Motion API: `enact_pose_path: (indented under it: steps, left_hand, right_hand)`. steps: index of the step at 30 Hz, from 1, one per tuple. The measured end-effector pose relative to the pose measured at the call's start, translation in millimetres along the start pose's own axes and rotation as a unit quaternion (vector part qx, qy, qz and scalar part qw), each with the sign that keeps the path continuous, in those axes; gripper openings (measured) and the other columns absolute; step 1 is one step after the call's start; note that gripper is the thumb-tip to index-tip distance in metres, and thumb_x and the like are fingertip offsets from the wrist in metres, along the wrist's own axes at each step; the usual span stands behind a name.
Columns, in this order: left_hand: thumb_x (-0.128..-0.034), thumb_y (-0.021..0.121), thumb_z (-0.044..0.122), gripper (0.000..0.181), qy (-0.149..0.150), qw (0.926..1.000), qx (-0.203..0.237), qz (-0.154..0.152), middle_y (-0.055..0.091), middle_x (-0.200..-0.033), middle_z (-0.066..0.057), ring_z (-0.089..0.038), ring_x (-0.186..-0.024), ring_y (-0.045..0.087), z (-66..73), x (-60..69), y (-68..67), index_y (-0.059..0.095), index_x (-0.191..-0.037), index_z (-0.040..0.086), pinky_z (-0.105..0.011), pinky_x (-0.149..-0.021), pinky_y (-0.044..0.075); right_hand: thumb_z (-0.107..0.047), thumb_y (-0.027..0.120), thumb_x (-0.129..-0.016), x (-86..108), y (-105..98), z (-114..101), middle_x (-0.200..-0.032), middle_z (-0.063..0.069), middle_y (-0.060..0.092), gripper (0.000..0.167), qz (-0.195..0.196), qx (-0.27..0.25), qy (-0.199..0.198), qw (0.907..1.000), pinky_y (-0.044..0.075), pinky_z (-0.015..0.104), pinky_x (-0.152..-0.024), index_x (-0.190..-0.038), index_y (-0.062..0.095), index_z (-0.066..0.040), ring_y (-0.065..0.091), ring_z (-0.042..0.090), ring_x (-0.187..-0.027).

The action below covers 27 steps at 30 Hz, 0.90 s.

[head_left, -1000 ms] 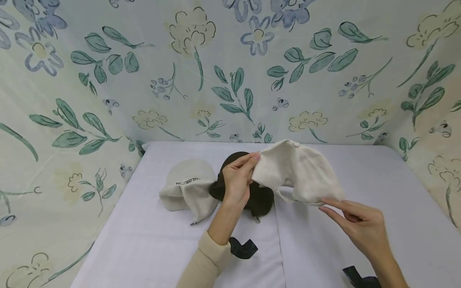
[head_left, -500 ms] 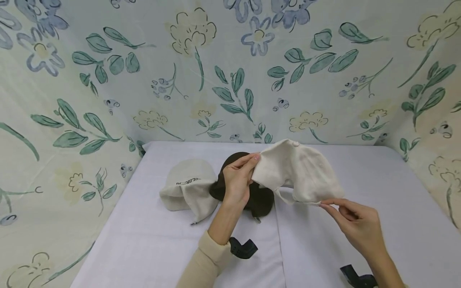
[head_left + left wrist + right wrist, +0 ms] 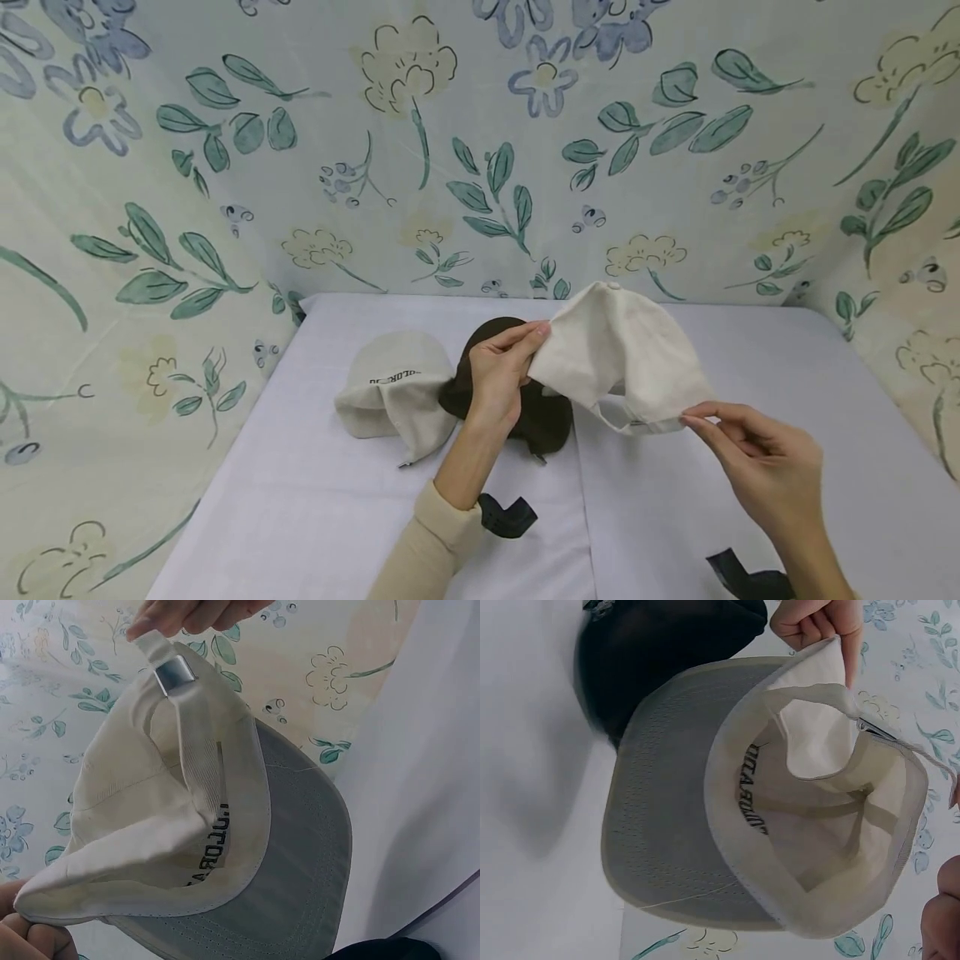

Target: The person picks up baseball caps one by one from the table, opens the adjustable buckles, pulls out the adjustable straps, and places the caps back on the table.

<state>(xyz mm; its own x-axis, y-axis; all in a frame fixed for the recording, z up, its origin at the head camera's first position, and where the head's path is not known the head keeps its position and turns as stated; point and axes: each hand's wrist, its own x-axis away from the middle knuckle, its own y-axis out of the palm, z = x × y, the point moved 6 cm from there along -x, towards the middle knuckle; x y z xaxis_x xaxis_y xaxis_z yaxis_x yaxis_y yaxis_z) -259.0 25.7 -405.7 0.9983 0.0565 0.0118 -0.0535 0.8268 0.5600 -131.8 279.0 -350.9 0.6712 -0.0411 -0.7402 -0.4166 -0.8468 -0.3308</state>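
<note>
A cream baseball cap [image 3: 660, 350] hangs in the air above the table, its opening and grey brim underside [image 3: 675, 802] seen in the wrist views. My left hand [image 3: 497, 367] pinches the cap's edge on its left side. With thumb and forefinger, my right hand [image 3: 765, 458] pinches the end of the back strap [image 3: 196, 742], which runs through a metal buckle [image 3: 175, 676]. Lettering shows in reverse inside the cap. A dark brown cap [image 3: 543, 417] lies behind my left hand and is partly hidden by it. Left of it rests a light beige cap [image 3: 397, 358] with black lettering.
The caps lie on a table [image 3: 285, 500] covered in white cloth with a seam down the middle. Floral fabric [image 3: 480, 150] hangs behind and at both sides. Black wrist mounts [image 3: 506, 517] stick out beside both forearms.
My right thumb and forefinger have closed on the strap end, then moved slightly right with it. The cap has tilted, and its strap opening now shows more. My left hand has barely moved.
</note>
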Motion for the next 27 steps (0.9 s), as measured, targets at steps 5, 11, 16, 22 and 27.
enact_pose_path:
  steps: [5, 11, 16, 22, 27]
  left_hand:
    - [-0.0852, 0.084, 0.006, 0.006, 0.0, 1.0, -0.007, -0.004, 0.072, -0.065, 0.006, -0.002, -0.042, 0.03, -0.6, -0.2, -0.9, 0.084, -0.092, 0.006, -0.018, -0.042, 0.02]
    - [-0.0837, 0.085, 0.006, 0.011, 0.004, 0.9998, -0.019, 0.001, 0.074, -0.069, 0.005, -0.002, -0.043, 0.033, -0.8, -0.8, -2.4, 0.084, -0.094, 0.003, -0.018, -0.042, 0.021]
    - [-0.0839, 0.085, 0.007, 0.014, 0.016, 0.999, -0.04, 0.006, 0.076, -0.072, 0.006, -0.003, -0.045, 0.041, 0.1, -1.3, -4.0, 0.083, -0.096, 0.0, -0.017, -0.041, 0.025]
    - [-0.0841, 0.086, 0.01, 0.016, 0.014, 0.9977, -0.065, 0.012, 0.075, -0.071, 0.008, -0.003, -0.049, 0.049, 0.1, -1.6, -6.2, 0.083, -0.097, 0.001, -0.017, -0.042, 0.029]
    - [-0.0839, 0.087, 0.013, 0.016, 0.012, 0.9968, -0.078, 0.013, 0.075, -0.071, 0.008, -0.003, -0.051, 0.054, -1.0, -2.3, -7.8, 0.084, -0.097, 0.003, -0.017, -0.042, 0.03]
  right_hand:
    - [0.025, 0.079, -0.07, -8.8, -1.1, -7.3, -0.049, -0.008, 0.031, 0.02, 0.01, -0.041, 0.0, 0.9991, 0.018, 0.018, -0.04, -0.08, 0.074, 0.008, 0.017, 0.006, -0.044]
    - [0.028, 0.078, -0.068, -18.4, 1.7, -10.7, -0.049, -0.008, 0.033, 0.023, 0.015, -0.055, 0.003, 0.9984, 0.018, 0.021, -0.04, -0.08, 0.074, 0.009, 0.017, 0.007, -0.044]
    - [0.03, 0.076, -0.069, -26.5, 5.0, -14.5, -0.05, -0.008, 0.035, 0.023, 0.021, -0.073, 0.007, 0.9971, 0.017, 0.024, -0.04, -0.08, 0.074, 0.01, 0.016, 0.008, -0.044]
    - [0.029, 0.075, -0.072, -34.0, 10.0, -18.8, -0.053, -0.009, 0.047, 0.02, 0.029, -0.13, 0.004, 0.9911, 0.015, 0.024, -0.04, -0.08, 0.074, 0.011, 0.016, 0.008, -0.046]
    - [0.03, 0.072, -0.074, -40.9, 14.3, -21.8, -0.054, -0.006, 0.051, 0.018, 0.048, -0.224, 0.006, 0.9734, 0.01, 0.021, -0.04, -0.082, 0.073, 0.014, 0.014, 0.007, -0.046]
